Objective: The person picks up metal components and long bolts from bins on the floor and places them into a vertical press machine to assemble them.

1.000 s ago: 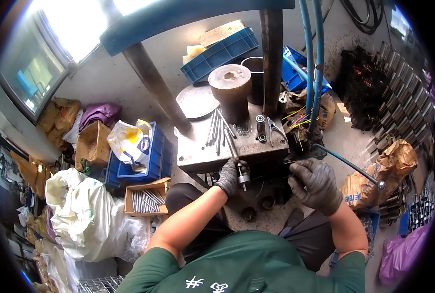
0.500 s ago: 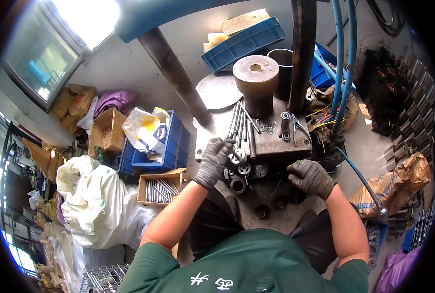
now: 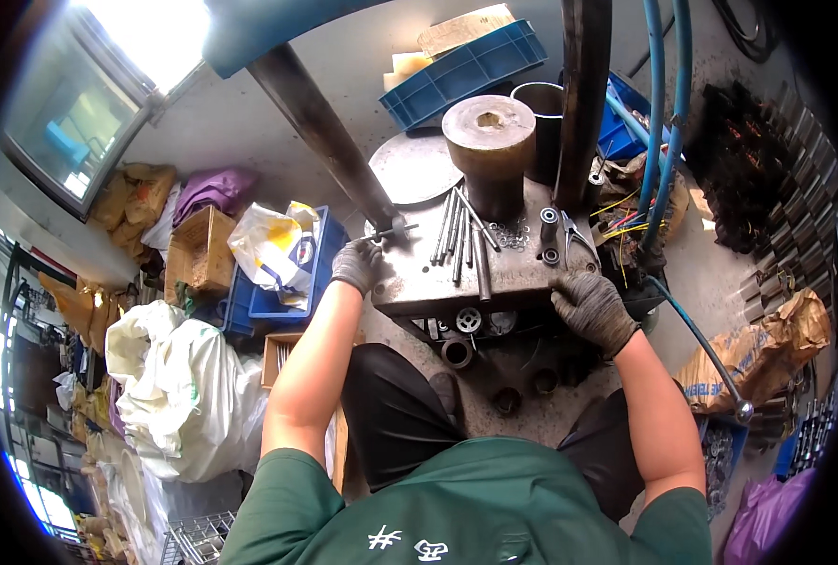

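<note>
My left hand (image 3: 356,266), in a grey work glove, is at the left edge of the steel press table (image 3: 410,282). Its fingers pinch the near end of a thin metal rod (image 3: 411,227), which carries a short thick collar and lies beside the foot of the left post. My right hand (image 3: 593,309), gloved too, is curled at the table's front right edge; its palm side is hidden. Between the hands lie several slender metal rods (image 3: 457,235) and a scatter of small rings (image 3: 508,234). Close to my right hand are pliers (image 3: 580,243) and a small upright roller-like part (image 3: 550,222).
A thick metal cylinder (image 3: 491,155) stands mid-table, with a round plate (image 3: 410,169) behind it. Posts rise at left (image 3: 325,132) and right (image 3: 584,104). Blue crates (image 3: 330,254), a cardboard box (image 3: 276,356) and a white sack (image 3: 179,395) crowd the left; a lever (image 3: 697,344) juts out at right.
My left hand has moved left and away from me, from the front edge to the left post, with a rod in it. My right hand has risen slightly to the table edge.
</note>
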Available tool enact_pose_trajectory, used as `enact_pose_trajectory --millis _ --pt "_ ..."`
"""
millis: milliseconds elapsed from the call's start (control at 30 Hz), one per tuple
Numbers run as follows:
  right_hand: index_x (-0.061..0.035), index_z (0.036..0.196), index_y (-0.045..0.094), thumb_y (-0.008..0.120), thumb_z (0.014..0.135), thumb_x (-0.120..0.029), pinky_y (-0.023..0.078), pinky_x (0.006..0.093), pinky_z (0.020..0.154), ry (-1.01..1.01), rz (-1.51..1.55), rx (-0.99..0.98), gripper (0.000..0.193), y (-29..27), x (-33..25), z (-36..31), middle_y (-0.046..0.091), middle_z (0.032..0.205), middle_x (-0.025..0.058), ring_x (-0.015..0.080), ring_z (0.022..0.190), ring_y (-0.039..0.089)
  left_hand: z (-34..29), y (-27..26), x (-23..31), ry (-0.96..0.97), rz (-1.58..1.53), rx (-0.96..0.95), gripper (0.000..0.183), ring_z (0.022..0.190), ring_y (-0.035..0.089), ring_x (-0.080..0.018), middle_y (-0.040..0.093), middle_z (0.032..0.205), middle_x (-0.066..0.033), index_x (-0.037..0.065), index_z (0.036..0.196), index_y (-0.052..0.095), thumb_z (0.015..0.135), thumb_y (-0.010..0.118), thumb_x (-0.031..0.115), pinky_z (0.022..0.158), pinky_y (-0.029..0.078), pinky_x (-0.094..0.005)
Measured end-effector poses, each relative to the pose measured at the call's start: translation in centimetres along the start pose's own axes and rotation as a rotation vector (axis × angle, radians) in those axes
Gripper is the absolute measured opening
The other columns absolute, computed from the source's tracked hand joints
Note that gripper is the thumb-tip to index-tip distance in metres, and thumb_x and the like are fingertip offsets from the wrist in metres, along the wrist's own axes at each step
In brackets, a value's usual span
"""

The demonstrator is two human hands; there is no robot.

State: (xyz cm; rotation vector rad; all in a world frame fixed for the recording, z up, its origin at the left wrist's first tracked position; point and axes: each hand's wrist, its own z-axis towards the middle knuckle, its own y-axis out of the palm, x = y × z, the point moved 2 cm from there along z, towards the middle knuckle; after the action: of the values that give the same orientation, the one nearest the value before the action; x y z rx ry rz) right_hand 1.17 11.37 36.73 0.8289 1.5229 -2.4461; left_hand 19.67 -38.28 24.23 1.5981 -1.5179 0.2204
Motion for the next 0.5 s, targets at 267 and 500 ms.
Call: enact_pose_trajectory --millis 267,500 --pt "-0.0052 0.111 0.072 0.067 0.090 -0.010 0.057 0.0461 0.088 0.237 -0.058 0.372 0.022 -0.1 4.5 0.4 0.070 0.109 0.0196 0.0386 0.098 0.069 -13.5 11.9 -8.1 0.824 1.250 -0.276 0.033 0.070 0.064 -0.0173 0.068 0.090 -0.0075 0.005 0.125 0.067 0.096 0.072 0.018 0.069 0.057 -0.0310" --pt "-0.0044 0.118 0.072 0.070 0.086 -0.009 0.053 0.0453 0.100 0.160 -0.220 0.456 0.032 1.2 5.4 4.4 0.069 0.125 0.0154 0.0375 0.117 0.062 -15.9 13.8 -9.2 0.945 1.792 -0.286 0.034 0.110 0.064 -0.0387 0.070 0.114 -0.0200 0.008 0.114 0.071 0.082 0.076 0.013 0.100 0.051 -0.0466"
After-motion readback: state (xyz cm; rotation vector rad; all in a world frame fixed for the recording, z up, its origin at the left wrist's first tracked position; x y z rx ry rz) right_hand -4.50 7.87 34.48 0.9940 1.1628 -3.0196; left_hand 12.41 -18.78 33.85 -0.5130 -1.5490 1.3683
